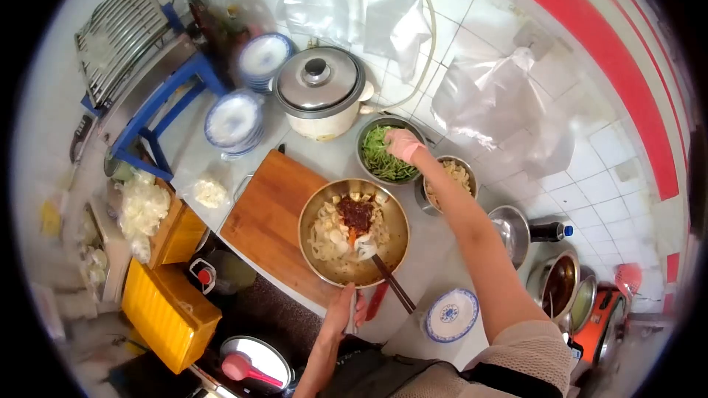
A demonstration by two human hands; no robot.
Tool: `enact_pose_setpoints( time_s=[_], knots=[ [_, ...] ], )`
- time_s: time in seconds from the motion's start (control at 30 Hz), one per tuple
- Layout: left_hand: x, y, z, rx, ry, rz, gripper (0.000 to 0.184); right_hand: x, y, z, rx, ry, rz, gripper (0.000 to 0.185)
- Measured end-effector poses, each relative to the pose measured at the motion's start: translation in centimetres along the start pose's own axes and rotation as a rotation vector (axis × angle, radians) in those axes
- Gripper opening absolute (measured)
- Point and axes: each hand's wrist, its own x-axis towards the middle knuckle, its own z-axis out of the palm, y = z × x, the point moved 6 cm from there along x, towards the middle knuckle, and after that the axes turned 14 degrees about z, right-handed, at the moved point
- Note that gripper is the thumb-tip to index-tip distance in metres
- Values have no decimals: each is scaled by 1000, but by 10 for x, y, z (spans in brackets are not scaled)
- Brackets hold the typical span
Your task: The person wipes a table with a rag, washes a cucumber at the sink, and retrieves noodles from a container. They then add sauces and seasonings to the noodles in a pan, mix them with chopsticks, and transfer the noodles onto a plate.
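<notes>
Brass-coloured pan (397, 239) held by its handle, greens (383, 166) touched

At the near edge of the counter (435, 269), the handle is enclosed by the left hand (345, 312), its fingers wrapped closely round. A narrow red object (377, 301) is seen just beside the handle, and a blue-rimmed plate (451, 314) is set to the right. Dark chopsticks (398, 287) are leaned over the pan's near rim, with a white utensil (365, 248) seen among the food.

The pan is placed partly over the right side of a wooden board (265, 222). Pale sliced food (328, 239) is held in it, topped by dark red sauce (355, 214).

Beyond the pan, a metal bowl (359, 145) is filled with the greens, into which the right hand (403, 145) is lowered; its fingertips are hidden, so whether anything is pinched cannot be told. Just beside it, pale pieces (456, 175) are contained in a smaller bowl (474, 177).

Farther back, a lidded cooker (318, 124) is stood near stacked blue-rimmed dishes (234, 121). Clear plastic bags (479, 96) are hung on the tiled wall (590, 155).
</notes>
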Motion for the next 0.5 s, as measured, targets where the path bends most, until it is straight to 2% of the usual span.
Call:
enact_pose_setpoints(
  time_s=[0.1,0.13,0.23,0.33,0.4,0.5],
  knots=[
    [7,3,2,54,-8,0,31,-48,-21,-5,-123,-101,-84,35],
    [10,5,4,59,-10,-6,31,-47,-23,10,-228,-19,-116,43],
    [10,8,4,51,-25,-1,31,-26,-15,27,-129,71,-180,39],
    [17,6,0,49,-22,13,31,-1,5,21,-21,71,-57,34],
    [23,6,-3,61,-27,27,31,-9,16,-4,348,190,-4,31],
    [29,15,2,124,-3,66,33,-12,22,-17,439,222,22,35]
  ],
)
